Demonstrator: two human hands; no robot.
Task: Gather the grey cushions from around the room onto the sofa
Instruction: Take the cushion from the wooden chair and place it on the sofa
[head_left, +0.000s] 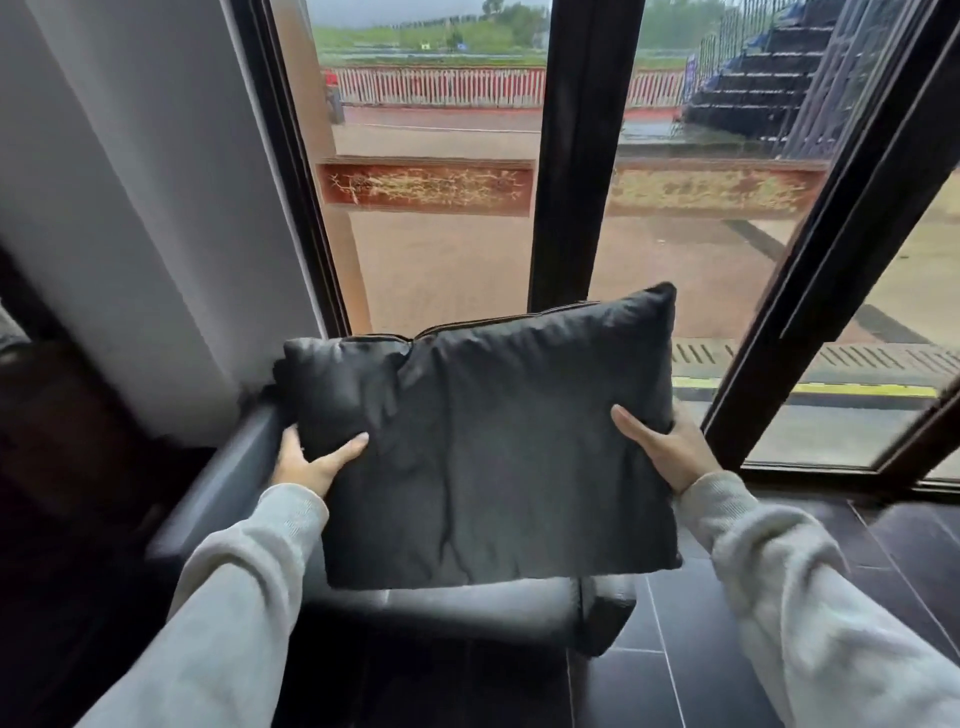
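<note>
Pale-sleeved left hand (306, 460) and right hand (670, 449) clasp opposite edges of the soft, light-looking dark grey fabric cushion (488, 441) over a grey armchair (467, 608).

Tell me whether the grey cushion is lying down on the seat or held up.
Held up. The grey cushion stands upright, gripped at its sides by the left hand and right hand, above the grey seat.

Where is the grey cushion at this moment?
In the head view the grey cushion sits centre frame, held between the left hand and right hand above a grey armchair by the window.
</note>
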